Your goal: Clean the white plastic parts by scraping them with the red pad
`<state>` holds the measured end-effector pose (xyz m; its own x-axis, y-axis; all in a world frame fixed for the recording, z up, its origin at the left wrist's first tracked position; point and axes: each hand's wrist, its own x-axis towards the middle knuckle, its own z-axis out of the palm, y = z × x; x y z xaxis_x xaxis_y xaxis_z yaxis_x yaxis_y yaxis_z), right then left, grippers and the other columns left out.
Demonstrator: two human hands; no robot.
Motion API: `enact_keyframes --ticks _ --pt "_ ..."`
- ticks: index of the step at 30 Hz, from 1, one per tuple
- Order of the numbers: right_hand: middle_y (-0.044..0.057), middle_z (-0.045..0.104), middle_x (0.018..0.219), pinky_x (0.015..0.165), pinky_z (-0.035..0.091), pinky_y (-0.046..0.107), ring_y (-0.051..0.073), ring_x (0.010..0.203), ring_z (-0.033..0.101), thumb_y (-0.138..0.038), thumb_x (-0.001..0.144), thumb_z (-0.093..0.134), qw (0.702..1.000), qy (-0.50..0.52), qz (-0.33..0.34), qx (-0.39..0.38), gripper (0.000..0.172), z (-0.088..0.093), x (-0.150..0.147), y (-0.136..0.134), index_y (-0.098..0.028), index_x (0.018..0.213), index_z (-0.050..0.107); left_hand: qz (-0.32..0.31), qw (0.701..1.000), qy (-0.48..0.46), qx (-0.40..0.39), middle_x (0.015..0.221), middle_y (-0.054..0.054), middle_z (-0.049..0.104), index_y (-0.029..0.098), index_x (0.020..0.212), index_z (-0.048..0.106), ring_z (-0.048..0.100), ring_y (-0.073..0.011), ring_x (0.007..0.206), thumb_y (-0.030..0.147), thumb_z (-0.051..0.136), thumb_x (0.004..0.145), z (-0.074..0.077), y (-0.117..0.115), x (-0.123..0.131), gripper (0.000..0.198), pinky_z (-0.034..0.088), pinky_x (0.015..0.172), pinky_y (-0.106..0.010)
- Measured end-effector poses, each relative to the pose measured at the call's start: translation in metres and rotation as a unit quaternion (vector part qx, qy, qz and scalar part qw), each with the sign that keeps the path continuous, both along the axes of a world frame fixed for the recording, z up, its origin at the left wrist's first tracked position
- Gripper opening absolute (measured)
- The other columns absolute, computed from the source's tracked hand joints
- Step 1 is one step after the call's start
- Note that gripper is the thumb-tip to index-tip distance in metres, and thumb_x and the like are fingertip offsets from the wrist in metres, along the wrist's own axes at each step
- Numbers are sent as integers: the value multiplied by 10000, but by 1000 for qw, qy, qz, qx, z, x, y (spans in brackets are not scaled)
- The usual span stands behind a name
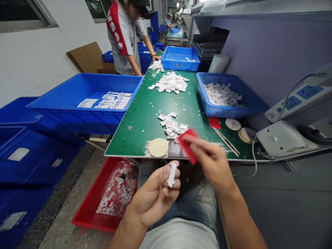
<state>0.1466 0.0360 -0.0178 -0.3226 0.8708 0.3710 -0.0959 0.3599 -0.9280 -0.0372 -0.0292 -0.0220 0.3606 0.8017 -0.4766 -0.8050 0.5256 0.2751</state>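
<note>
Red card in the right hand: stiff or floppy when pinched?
Probably stiff: the red card stands straight out from the right hand without visible droop. It looks thin, so likely light, and its smooth face may slip.

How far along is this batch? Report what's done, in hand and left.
Looks done: white pieces laid in rows in the blue crate and heaped in the blue mesh basket. In hand: left hand grips one white piece; right hand holds a red card. Left: loose piles on the green work mat.

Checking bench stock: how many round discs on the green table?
3: a disc at the table's front edge, a disc and a disc at its right end; the last may be a stack.
</note>
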Motion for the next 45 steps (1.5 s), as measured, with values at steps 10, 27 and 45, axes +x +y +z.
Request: enact_keyframes --ticks 10,27,45 --pt "47 850 1183 854 633 338 239 986 793 -407 996 738 966 30 -232 -115 248 -30 -5 -12 -334 1209 844 243 823 462 224 915 -14 782 245 1063 833 722 -133 853 200 911 791 -18 -10 0 287 598 833 -227" --pt "71 869 1099 854 649 356 249 943 815 -293 1012 685 952 -70 -299 1 251 -25 -22 -27 -259 1202 845 273 869 348 220 651 57 727 232 1018 711 675 -103 560 281 1028 639 -13 -19 1 496 556 570 -182" --pt "76 809 928 638 539 363 223 747 686 -69 889 746 929 -152 -130 312 408 -13 -15 -50 -202 1275 738 165 926 316 125 653 -11 736 179 882 759 681 -117 537 425 1034 592 9 -25 0 468 521 517 -157"
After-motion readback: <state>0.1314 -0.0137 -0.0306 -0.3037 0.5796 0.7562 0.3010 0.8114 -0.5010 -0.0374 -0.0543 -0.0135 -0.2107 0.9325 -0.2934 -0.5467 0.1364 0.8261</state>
